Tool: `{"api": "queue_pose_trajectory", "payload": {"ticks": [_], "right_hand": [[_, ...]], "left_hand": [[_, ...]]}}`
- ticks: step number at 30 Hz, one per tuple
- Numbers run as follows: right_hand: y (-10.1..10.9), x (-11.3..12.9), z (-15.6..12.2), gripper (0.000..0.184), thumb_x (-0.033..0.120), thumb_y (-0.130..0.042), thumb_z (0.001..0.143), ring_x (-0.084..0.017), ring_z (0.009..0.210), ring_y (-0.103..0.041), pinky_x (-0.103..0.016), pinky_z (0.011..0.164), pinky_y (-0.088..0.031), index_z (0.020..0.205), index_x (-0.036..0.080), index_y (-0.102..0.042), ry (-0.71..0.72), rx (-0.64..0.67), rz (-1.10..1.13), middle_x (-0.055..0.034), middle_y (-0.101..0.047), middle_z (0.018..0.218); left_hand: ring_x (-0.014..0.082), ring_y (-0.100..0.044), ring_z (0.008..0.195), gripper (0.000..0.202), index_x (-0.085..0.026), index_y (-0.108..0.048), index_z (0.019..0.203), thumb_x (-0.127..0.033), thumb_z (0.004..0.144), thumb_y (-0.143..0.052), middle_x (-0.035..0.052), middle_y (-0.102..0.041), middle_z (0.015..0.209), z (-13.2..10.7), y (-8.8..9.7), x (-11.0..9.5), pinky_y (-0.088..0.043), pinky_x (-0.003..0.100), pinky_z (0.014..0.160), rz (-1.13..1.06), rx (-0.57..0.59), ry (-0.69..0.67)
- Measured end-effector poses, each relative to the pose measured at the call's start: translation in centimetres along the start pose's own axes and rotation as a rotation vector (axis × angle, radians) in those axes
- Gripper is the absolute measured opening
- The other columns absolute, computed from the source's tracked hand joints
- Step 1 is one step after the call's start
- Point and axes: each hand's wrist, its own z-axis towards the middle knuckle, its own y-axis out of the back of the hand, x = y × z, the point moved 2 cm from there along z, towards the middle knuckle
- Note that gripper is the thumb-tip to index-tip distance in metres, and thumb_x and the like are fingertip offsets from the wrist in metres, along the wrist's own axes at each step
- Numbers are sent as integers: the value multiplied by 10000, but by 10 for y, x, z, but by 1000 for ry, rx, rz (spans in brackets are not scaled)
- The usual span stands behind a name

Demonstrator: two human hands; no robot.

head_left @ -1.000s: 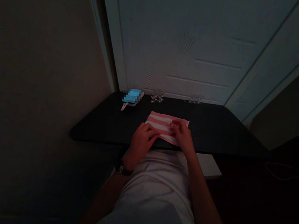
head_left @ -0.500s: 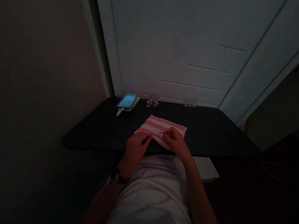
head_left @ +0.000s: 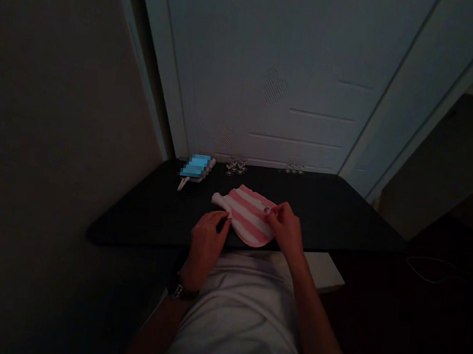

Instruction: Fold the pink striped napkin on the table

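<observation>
A pink-and-white striped cloth (head_left: 249, 216) lies on the black table, its left corner folded up and bunched. My left hand (head_left: 208, 237), a dark watch (head_left: 179, 290) on its wrist, pinches the cloth's left edge between thumb and fingers. Over the cloth's right side, my right hand (head_left: 286, 226) is closed in a pinch on a small clear object (head_left: 267, 210). It resembles the small clear pieces at the back of the table, but its exact kind is too small to tell.
Several small clear pieces (head_left: 236, 166) stand in a group at the table's back, with another clear group (head_left: 295, 167) further right. A phone-like device (head_left: 197, 166) with a lit blurred screen sits back left. Behind the black table (head_left: 142, 205) rises a pale panel (head_left: 312, 54).
The cloth has been turned and shifted, and its left corner is now folded up. My right hand has moved slightly right with the clear object; my left hand has moved slightly left.
</observation>
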Motion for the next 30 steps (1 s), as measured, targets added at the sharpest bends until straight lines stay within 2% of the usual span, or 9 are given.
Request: {"api": "queue_pose_trajectory", "payload": {"ticks": [3,6,11,15,17,21,26,30], "right_hand": [[11,2,-3,90,306,-488,760,-147,590,-514,-229,522,-280,755,216,-484,-71,23,-133,-5,-568,648],[11,12,-7,100,301,-534,720,-152,571,-496,-237,509,-248,708,218,-481,-109,85,-211,-11,-558,625],[2,31,-1,42,245,-523,710,-137,602,-502,-234,548,-290,728,209,-509,16,141,-101,4,-557,673],[-20,39,9,69,198,-498,709,-119,642,-501,-221,586,-316,770,199,-531,160,187,26,23,-550,691],[-33,37,10,81,200,-487,718,-116,644,-495,-219,586,-316,784,195,-532,182,205,77,26,-548,686],[-50,27,6,64,205,-471,728,-110,621,-482,-219,574,-316,760,190,-525,126,193,171,32,-542,676],[-50,21,5,74,209,-467,731,-111,617,-467,-218,564,-319,742,186,-536,97,178,255,35,-522,660],[-51,18,4,82,221,-471,745,-107,588,-452,-214,541,-311,775,190,-541,118,199,276,42,-493,631]], "left_hand": [[221,-570,948,228,-163,-591,993,-275,832,-474,92,-623,1014,1,-1,1,-442,375,867,30,9,2],[235,-560,967,266,-166,-577,1023,-316,819,-493,96,-607,1029,2,-2,2,-435,385,881,48,22,10],[223,-544,1010,307,-177,-531,1106,-264,815,-486,89,-563,1110,2,-4,4,-429,357,902,16,63,-12],[221,-534,1037,331,-173,-505,1128,-212,800,-485,92,-537,1144,2,-5,4,-436,350,901,4,56,8],[221,-525,1055,348,-176,-485,1142,-196,795,-483,92,-524,1159,2,-4,4,-438,351,904,-24,55,15],[217,-514,1073,372,-188,-451,1152,-156,782,-477,88,-492,1181,4,-2,3,-444,363,906,-90,51,17],[206,-477,1108,271,-184,-500,1025,-110,767,-464,79,-458,1198,5,1,0,-414,363,953,-89,41,-26],[206,-438,1149,274,-183,-494,1031,-103,771,-461,80,-456,1193,4,1,0,-371,375,999,-89,39,-37]]}}
